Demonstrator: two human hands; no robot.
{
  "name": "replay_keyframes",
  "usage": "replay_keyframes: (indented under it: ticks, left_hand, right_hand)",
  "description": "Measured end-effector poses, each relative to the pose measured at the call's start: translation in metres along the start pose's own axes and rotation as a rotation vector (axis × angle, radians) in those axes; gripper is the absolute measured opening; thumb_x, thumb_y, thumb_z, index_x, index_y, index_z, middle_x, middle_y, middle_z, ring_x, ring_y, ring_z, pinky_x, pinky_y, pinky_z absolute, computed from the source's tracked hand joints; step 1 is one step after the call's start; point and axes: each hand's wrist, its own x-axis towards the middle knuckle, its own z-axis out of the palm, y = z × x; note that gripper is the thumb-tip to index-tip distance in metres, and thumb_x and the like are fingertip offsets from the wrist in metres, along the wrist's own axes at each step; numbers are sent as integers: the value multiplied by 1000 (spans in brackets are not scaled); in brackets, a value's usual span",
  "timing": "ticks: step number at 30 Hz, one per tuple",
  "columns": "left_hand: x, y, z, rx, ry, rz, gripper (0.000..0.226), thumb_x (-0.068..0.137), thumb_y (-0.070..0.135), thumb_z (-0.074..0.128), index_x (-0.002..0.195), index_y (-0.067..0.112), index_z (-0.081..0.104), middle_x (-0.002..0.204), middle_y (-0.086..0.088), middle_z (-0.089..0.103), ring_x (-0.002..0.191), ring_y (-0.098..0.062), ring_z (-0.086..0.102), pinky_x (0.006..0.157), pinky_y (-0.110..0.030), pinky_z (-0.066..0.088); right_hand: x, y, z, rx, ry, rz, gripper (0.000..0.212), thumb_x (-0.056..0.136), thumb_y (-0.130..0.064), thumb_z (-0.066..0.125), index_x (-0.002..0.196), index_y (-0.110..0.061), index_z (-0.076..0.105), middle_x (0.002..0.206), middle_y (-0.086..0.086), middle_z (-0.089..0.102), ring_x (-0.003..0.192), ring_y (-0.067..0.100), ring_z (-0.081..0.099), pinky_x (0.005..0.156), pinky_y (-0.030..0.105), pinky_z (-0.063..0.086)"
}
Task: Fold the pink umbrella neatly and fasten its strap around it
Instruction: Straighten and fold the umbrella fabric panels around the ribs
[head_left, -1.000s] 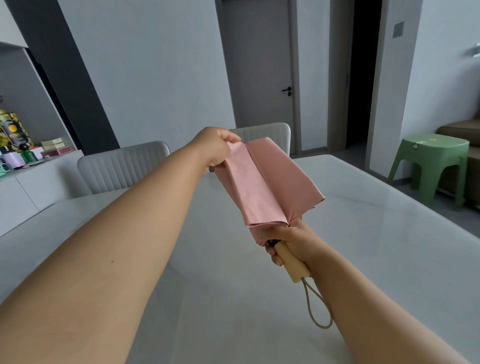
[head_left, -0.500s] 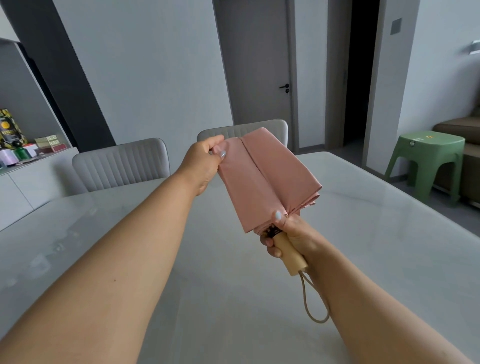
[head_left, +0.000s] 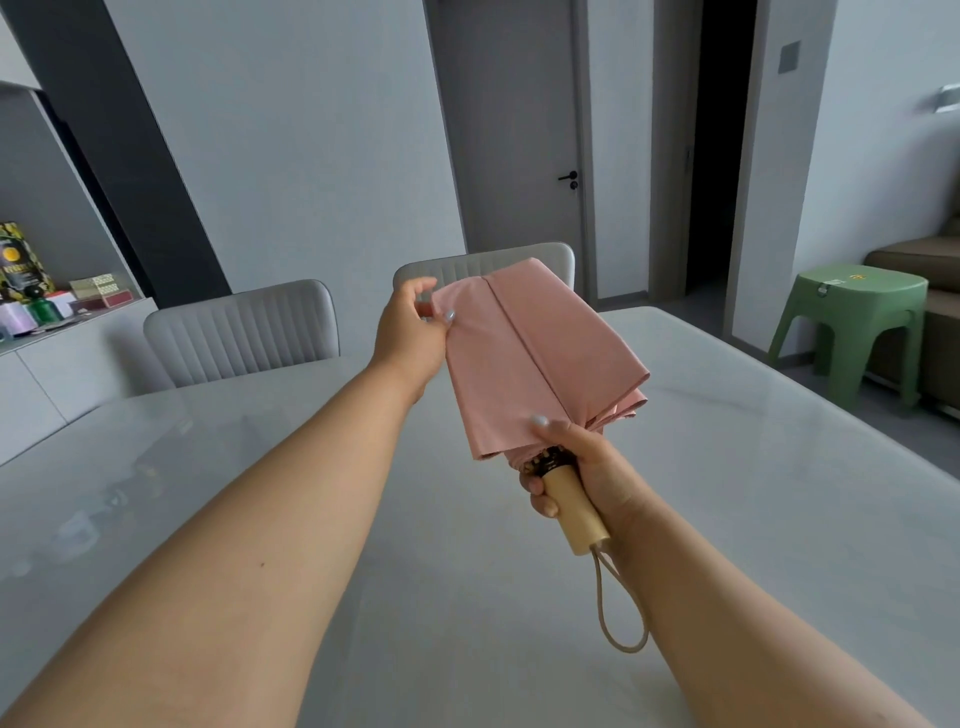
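We stand in a grey-walled room with a closed door ahead, and a pale glossy surface spreads beneath our arms, two padded chairs tucked along its far edge and a green stool off to the right. Above that surface, held clear of it, is the pink umbrella, collapsed with its panels half gathered. Its long axis runs from the wooden handle, nearest us and low, up and away to the far left, so the tip end points toward the chairs. We judge it light, the canopy soft and a little slippery, the ribs inside stiff enough to resist a pleat; best held firmly at the handle and pinched at a panel's edge. Our right hand is wrapped around the handle top, thumb pressing the fabric hem. Our left hand pinches the far corner of a panel between its fingers. A beige wrist loop dangles below. We cannot make out the fastening strap.
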Motion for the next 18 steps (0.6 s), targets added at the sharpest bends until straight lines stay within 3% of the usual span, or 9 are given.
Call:
replay_keyframes:
  ticks: [2,5,8,10,11,15,18]
  left_hand:
    - [1,0,3,66,11,-77,45,95,13,58,138,18,46,124,-6,60,111,-26,60,95,-38,52]
    - [2,18,6,222,130,-249,51,93,8,48,143,15,40,144,-11,43,126,-32,49,100,-38,45]
    - [-10,47,13,409,223,-2,49,91,9,46,140,12,44,142,-12,43,131,-33,39,103,-40,39]
    - [-20,57,26,535,163,175,43,95,15,46,138,9,49,139,-12,51,131,-34,41,105,-38,35]
    - [-22,54,35,561,105,177,41,98,20,44,138,9,49,139,-12,52,131,-34,42,106,-38,34]
    - [-26,27,59,379,-99,-88,56,100,37,34,152,15,29,156,-11,32,136,-38,36,111,-46,34]
    - [-29,11,62,87,-105,-184,66,96,43,34,156,27,12,155,-10,31,129,-38,44,102,-43,41]
  right_hand:
    - [0,1,1,-59,36,-8,29,72,-20,67,92,-2,56,67,13,58,47,20,48,37,23,40]
    - [0,0,2,-137,94,-12,28,74,-18,69,93,-2,57,67,12,60,49,22,49,39,25,42]
    - [-1,-1,2,-201,144,-3,18,84,-12,67,95,0,58,68,13,61,48,21,51,41,26,44]
    - [-1,-1,3,-210,158,-7,17,85,-11,65,94,1,58,67,13,61,48,21,51,41,26,44]
    - [-1,-1,3,-211,158,-11,16,85,-11,65,94,1,59,66,12,61,47,21,51,41,26,44]
    - [-4,-3,8,-238,151,-24,14,85,-10,65,90,2,61,64,11,61,47,20,51,41,26,44]
    - [-6,-4,10,-270,142,-12,11,86,-9,64,84,1,60,66,12,62,47,19,52,42,27,45]
